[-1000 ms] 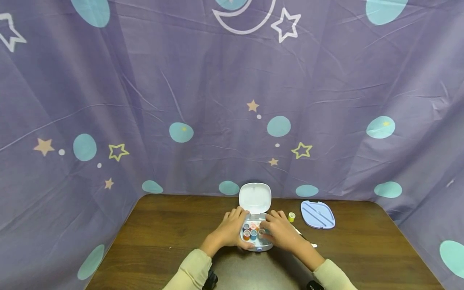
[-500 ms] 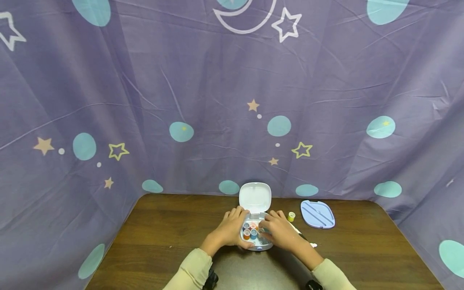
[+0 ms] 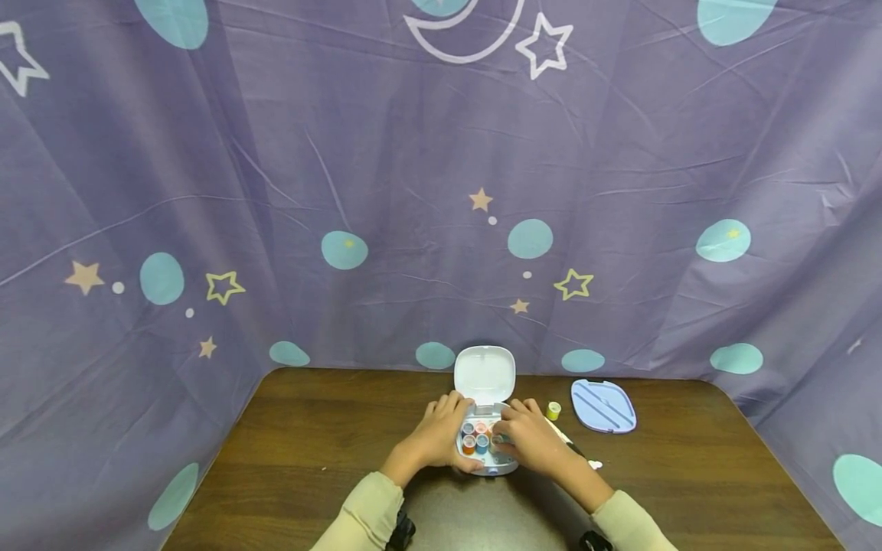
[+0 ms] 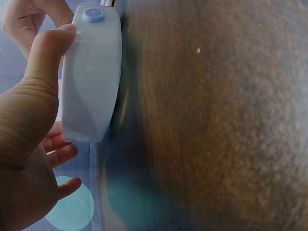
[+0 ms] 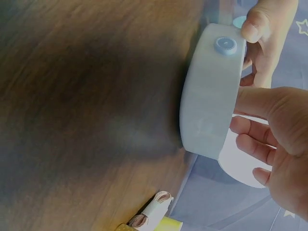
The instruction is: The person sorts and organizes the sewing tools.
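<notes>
A small white case (image 3: 488, 468) with a blue front button stands open on the table. My left hand (image 3: 439, 434) grips its left side, thumb at the front rim and fingers towards the back. Several small coloured thread spools (image 3: 482, 443) stand upright in the left and middle of the case. My right hand (image 3: 532, 438) reaches in over the right side, thumb and fingers curled round a small spool (image 3: 497, 441) that they mostly cover. In the right wrist view the right thumb dips behind the case wall, so its tip is hidden.
The white lid (image 3: 485, 375) stands raised behind the case. Right of the case lie a yellow spool (image 3: 554, 411), a thin white-and-black item (image 3: 570, 444) and a light blue slotted tray (image 3: 603, 406). A purple patterned curtain (image 3: 427, 168) hangs behind the table (image 3: 310, 451).
My right fingers have shifted slightly over the small spool at the right of the case, covering more of it. My left hand and the case stay in place.
</notes>
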Motion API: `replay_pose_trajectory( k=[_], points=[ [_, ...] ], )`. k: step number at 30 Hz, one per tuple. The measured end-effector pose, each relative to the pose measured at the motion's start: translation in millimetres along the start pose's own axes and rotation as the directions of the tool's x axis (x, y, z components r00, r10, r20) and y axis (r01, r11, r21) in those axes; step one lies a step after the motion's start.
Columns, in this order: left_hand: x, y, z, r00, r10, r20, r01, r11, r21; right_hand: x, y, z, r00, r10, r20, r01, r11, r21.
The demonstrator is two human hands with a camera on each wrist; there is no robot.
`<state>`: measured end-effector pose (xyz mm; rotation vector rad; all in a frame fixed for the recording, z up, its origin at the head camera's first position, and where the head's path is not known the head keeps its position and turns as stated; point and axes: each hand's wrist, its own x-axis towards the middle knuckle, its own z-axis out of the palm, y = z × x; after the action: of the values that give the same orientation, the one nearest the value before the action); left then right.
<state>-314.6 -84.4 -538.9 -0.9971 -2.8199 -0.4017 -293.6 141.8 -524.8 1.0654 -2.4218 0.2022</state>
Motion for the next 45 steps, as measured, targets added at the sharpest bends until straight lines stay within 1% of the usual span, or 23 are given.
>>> replay_pose_trajectory(
  k=[4, 7, 10, 12, 15, 19, 22, 26, 29, 34, 37, 40, 42, 45],
  points=[
    [0.6, 0.3, -1.1, 1.0, -0.01, 0.01, 0.01, 1.0, -0.001, 1.5, -1.4, 0.5, 1.0, -0.008, 0.013, 0.009, 1.0, -0.023],
    [0.7, 0.2, -1.4, 1.0, -0.007, 0.005, 0.007, 1.0, 0.002, 2.7, -2.1, 0.3, 0.999, -0.022, 0.032, 0.024, 0.998, -0.051],
    [0.6, 0.1, -2.0, 1.0, -0.004, 0.003, 0.003, 1.0, 0.003, 3.9, -1.8, 0.2, 0.997, -0.064, 0.045, 0.068, 0.992, -0.105],
    [0.4, 0.1, -1.8, 1.0, -0.002, 0.004, 0.002, 1.0, 0.003, 4.7, -0.8, 0.3, 0.993, -0.103, 0.055, 0.111, 0.982, -0.156],
    [0.1, 0.1, -1.3, 1.0, -0.005, 0.015, 0.005, 1.0, 0.007, 5.5, 1.3, 0.8, 0.984, -0.161, 0.077, 0.174, 0.958, -0.229],
    [1.1, -0.2, -1.7, 1.0, -0.014, 0.022, 0.014, 1.0, 0.003, 7.0, 5.1, 1.3, 0.97, -0.222, 0.097, 0.241, 0.929, -0.282],
    [1.5, -0.6, -1.5, 0.999, -0.02, 0.024, 0.02, 1.0, 0.004, 7.5, 6.8, 2.0, 0.964, -0.254, 0.082, 0.267, 0.918, -0.292],
    [1.7, -1.0, -0.5, 0.999, -0.019, 0.027, 0.019, 1.0, 0.013, 7.6, 7.2, 3.2, 0.958, -0.283, 0.038, 0.281, 0.912, -0.299],
    [1.1, -0.8, 0.6, 1.0, -0.019, 0.023, 0.019, 1.0, 0.012, 7.8, 6.2, 3.1, 0.958, -0.287, 0.009, 0.276, 0.911, -0.305],
    [1.1, -0.9, 2.3, 1.0, -0.026, 0.007, 0.026, 1.0, 0.015, 12.5, 6.6, -0.1, 0.964, -0.265, -0.019, 0.248, 0.924, -0.291],
    [0.6, 1.7, 3.6, 0.999, -0.034, 0.013, 0.034, 0.999, 0.025, 14.0, 9.0, -3.6, 0.973, -0.228, -0.034, 0.212, 0.943, -0.255],
    [0.1, 5.5, 2.9, 0.999, -0.045, 0.022, 0.044, 0.998, 0.053, 14.9, 14.6, -8.3, 0.984, -0.169, -0.049, 0.154, 0.963, -0.222],
    [0.0, 7.4, 1.1, 0.998, -0.051, 0.029, 0.049, 0.996, 0.072, 16.1, 20.3, -12.0, 0.988, -0.134, -0.076, 0.114, 0.969, -0.218],
    [1.1, 8.4, -2.0, 0.998, -0.052, 0.026, 0.049, 0.994, 0.098, 17.8, 31.0, -18.0, 0.988, -0.094, -0.122, 0.065, 0.973, -0.223]
  ],
)
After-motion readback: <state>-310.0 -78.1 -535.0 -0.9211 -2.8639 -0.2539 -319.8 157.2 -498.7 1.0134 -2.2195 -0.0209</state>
